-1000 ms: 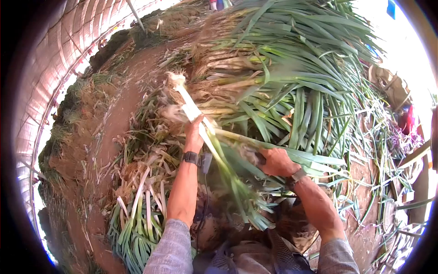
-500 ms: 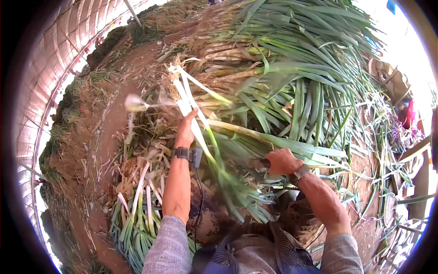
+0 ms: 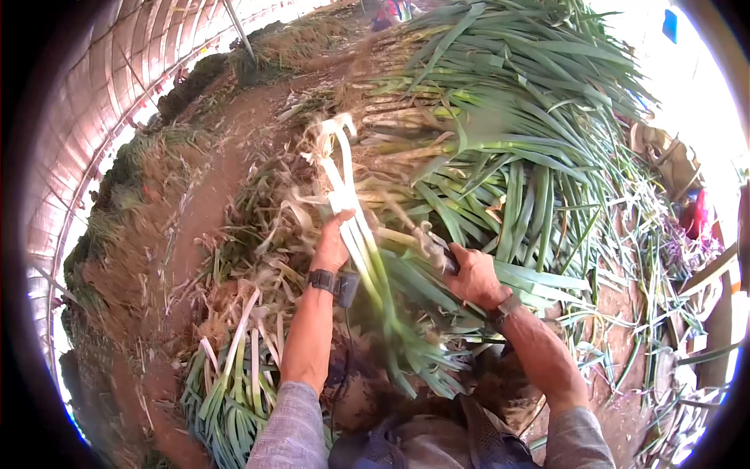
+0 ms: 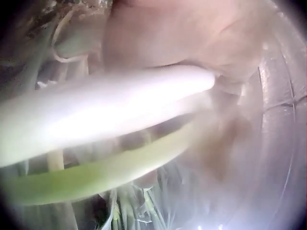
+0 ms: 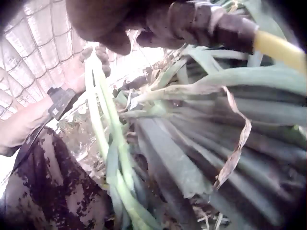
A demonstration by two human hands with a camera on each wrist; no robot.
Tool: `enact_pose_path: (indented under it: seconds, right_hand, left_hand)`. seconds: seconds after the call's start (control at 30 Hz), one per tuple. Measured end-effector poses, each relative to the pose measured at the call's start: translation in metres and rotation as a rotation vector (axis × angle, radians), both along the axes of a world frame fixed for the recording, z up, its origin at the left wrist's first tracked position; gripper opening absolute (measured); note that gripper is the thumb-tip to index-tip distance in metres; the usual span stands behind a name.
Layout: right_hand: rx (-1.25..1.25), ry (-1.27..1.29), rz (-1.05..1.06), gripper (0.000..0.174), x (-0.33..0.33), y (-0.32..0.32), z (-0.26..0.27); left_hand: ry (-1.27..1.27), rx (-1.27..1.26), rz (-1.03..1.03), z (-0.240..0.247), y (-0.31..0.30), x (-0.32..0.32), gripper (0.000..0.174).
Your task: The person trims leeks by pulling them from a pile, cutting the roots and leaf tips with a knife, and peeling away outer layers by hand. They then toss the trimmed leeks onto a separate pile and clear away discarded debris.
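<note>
My left hand (image 3: 332,241) grips a few long green onions (image 3: 353,227) by their white stems, roots pointing away and leaves trailing toward my lap. In the left wrist view, the pale stems (image 4: 96,112) run out from under the hand (image 4: 177,36). Loose, dry skins (image 3: 301,205) hang beside the stems. To the right, my right hand (image 3: 473,275) holds a tool by its dark, tape-wrapped handle (image 5: 201,24), which has a yellow part (image 5: 280,48) at one end. Ahead of that hand, the tool's far end is blurred in the head view.
A big heap of green onions (image 3: 539,117) lies ahead and to the right, leaves pointing right. A smaller pile (image 3: 242,383) lies by my left arm. Stripped skins and trimmings (image 3: 262,211) cover the ground, with bare soil (image 3: 187,227) farther left. A cable runs along my left forearm.
My left hand and its onions moved left, then back right. Loose skin that swung out to the left now hangs near the stems. My right hand has shifted slightly, still holding the tool.
</note>
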State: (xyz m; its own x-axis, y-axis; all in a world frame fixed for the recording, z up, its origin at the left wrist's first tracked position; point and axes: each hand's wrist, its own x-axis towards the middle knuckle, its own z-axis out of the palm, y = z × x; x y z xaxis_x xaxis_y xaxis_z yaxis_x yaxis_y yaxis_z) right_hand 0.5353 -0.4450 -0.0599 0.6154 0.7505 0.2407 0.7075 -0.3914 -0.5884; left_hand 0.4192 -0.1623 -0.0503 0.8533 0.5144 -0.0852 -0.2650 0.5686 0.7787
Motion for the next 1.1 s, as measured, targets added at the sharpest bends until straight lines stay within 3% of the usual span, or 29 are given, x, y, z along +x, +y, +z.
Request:
enact_pose_path:
  seconds: [0.07,0.13,0.2,0.23,0.33,0.37,0.47,0.53,0.6,0.63,0.7,0.77,0.9,0.93,0.97,1.0,1.1]
  right_hand:
    - [-0.091,-0.017,0.138,0.036,0.003,-0.004,0.002]
    - [-0.207,0.048,0.134,0.037,0.004,-0.014,0.008]
    - [-0.437,0.012,0.268,0.038,0.009,-0.029,0.003]
    - [-0.426,-0.009,0.296,0.037,0.009,-0.033,0.0]
    - [-0.501,0.002,0.155,0.038,0.025,-0.047,-0.012]
    - [-0.479,0.136,0.083,0.043,0.023,-0.048,0.003]
    - [-0.575,0.044,0.066,0.042,0.032,-0.052,0.014]
    - [-0.645,0.009,0.097,0.039,0.039,-0.049,0.02]
    - [-0.675,-0.064,0.146,0.039,0.045,-0.052,0.026]
    - [-0.665,-0.089,0.152,0.039,0.044,-0.053,0.03]
    - [-0.674,-0.097,0.164,0.036,0.043,-0.054,0.037]
    - [-0.732,-0.085,0.154,0.036,0.034,-0.052,0.05]
    - [-0.83,-0.108,0.171,0.039,0.02,-0.04,0.059]
    - [-0.811,-0.104,0.16,0.041,0.013,-0.038,0.065]
    - [-0.795,-0.065,0.176,0.043,0.011,-0.034,0.065]
    - [-0.783,-0.028,0.181,0.046,0.01,-0.034,0.067]
    - [-0.698,-0.149,0.19,0.048,0.021,-0.04,0.053]
  left_hand:
    - [-0.003,0.073,0.02,-0.003,0.008,0.005,0.028]
    - [-0.067,0.135,0.203,0.005,0.008,-0.003,0.028]
    - [-0.078,0.262,0.379,0.014,0.007,-0.013,0.026]
    - [-0.106,0.257,0.381,0.01,0.007,-0.018,0.027]
    - [-0.139,0.44,0.519,0.061,0.01,-0.048,0.026]
    - [-0.152,0.49,0.603,0.082,0.011,-0.06,0.027]
    - [-0.259,0.685,0.685,0.153,0.034,-0.103,0.03]
    - [-0.182,0.852,0.91,0.219,0.024,-0.137,0.026]
    - [-0.173,1.071,0.942,0.27,0.037,-0.175,0.03]
    - [-0.106,1.131,0.99,0.292,0.036,-0.194,0.028]
    - [0.023,1.37,1.072,0.333,0.053,-0.235,0.042]
    - [0.142,1.574,1.272,0.354,0.023,-0.251,0.049]
    - [0.624,1.81,1.591,0.356,-0.024,-0.263,0.066]
    - [0.742,1.835,1.61,0.355,-0.024,-0.266,0.07]
    - [0.838,1.832,1.572,0.351,-0.024,-0.27,0.055]
    - [0.815,1.883,1.454,0.341,-0.004,-0.286,0.054]
    - [0.688,1.936,0.817,0.301,0.122,-0.365,0.054]
